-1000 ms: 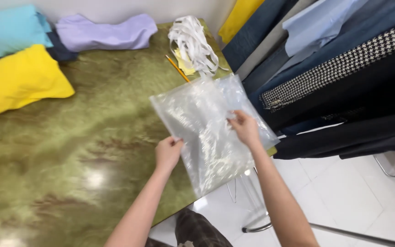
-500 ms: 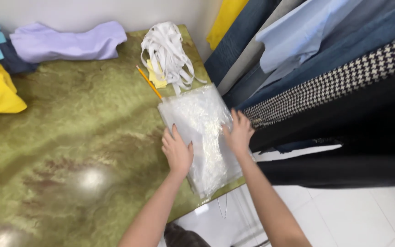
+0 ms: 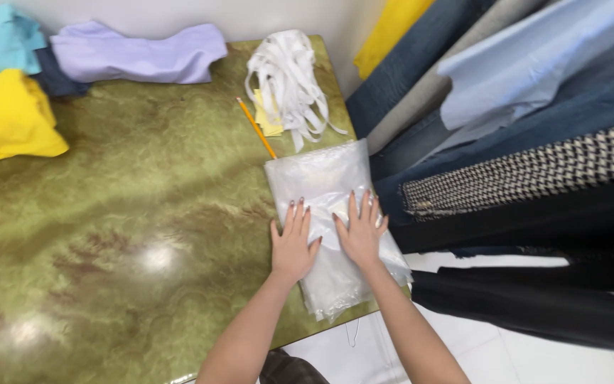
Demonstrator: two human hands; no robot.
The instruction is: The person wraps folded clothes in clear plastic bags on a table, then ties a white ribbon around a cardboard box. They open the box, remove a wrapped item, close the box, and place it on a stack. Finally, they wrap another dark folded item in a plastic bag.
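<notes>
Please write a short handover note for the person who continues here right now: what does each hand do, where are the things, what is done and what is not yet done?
Left hand: flat, palm down, on the folded clear plastic bags.
Right hand: flat beside it on the same stack; neither hand grips anything.
Things: the stack lies at the right edge of the green marble table, its near end hanging slightly over. A pencil and white strips lie behind it; folded clothes at far left.
Done: stack folded and laid flat.
Left: stack not yet moved from the edge.
</notes>
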